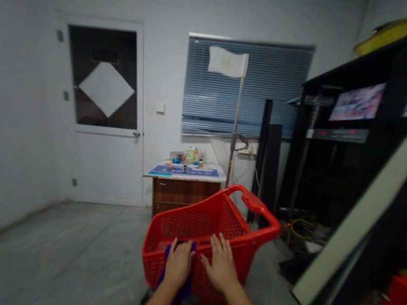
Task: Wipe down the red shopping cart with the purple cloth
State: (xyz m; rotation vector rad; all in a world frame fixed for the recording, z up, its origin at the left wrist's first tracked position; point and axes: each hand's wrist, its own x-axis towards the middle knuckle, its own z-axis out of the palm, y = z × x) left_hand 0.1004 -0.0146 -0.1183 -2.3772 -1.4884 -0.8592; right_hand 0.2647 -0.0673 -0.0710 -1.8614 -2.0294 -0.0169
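A red plastic shopping cart (208, 216) stands on the floor before me, its handle at the right. A purple cloth (185, 287) hangs against the near side of its basket. My left hand (179, 263) is closed on the cloth at the basket's near rim, with purple showing on both sides of the fingers. Just to the right, my right hand (222, 264) lies against the near rim, its fingers stretched out and the thumb apart. The cart's lower part is partly hidden by my forearms.
Behind the cart stands a wooden cabinet (181, 191) with small items on top. A white flag (226, 62) on a pole rises beside it. Dark racks with screens (358, 103) and leaning boards (359, 220) line the right. A white door (107, 167) is at the left.
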